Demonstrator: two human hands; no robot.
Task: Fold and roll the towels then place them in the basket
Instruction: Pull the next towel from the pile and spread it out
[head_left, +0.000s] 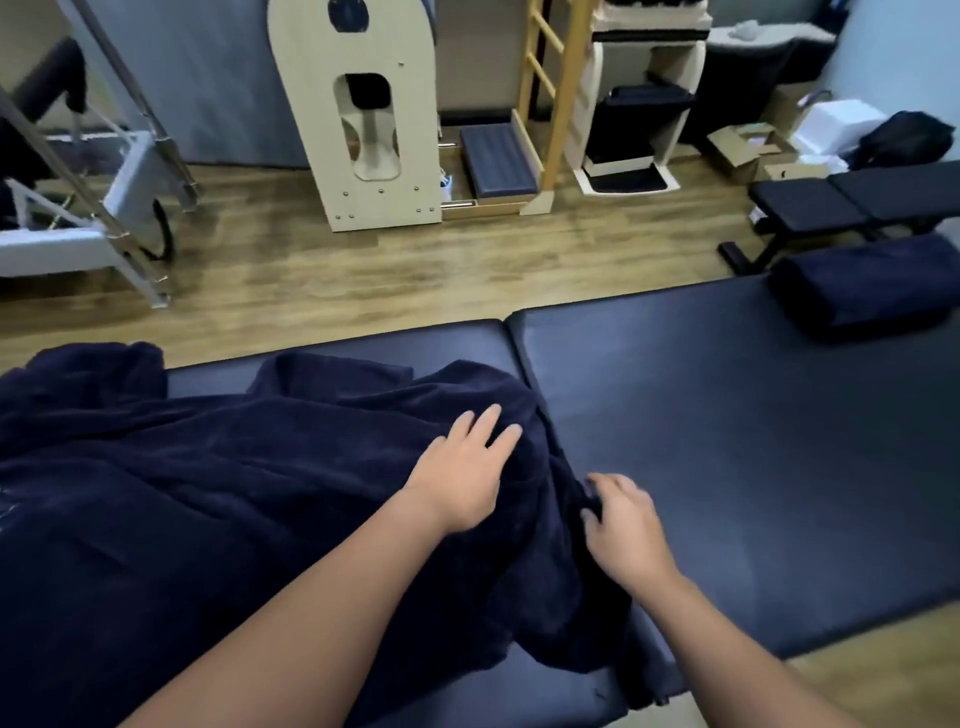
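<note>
Navy towel (218, 509): heaped at nine o'clock.
My left hand (462, 467): flat, fingers straight, pressing it.
My right hand (623, 525): pinching its edge.
Risk: bunched layers may drag, folding crooked.

No legible text, label, brand, number or sign appears in the head view. The cardboard boxes (748, 150) on the floor at the far right carry faint coloured patches and one dark mark — too small and blurred to read.
</note>
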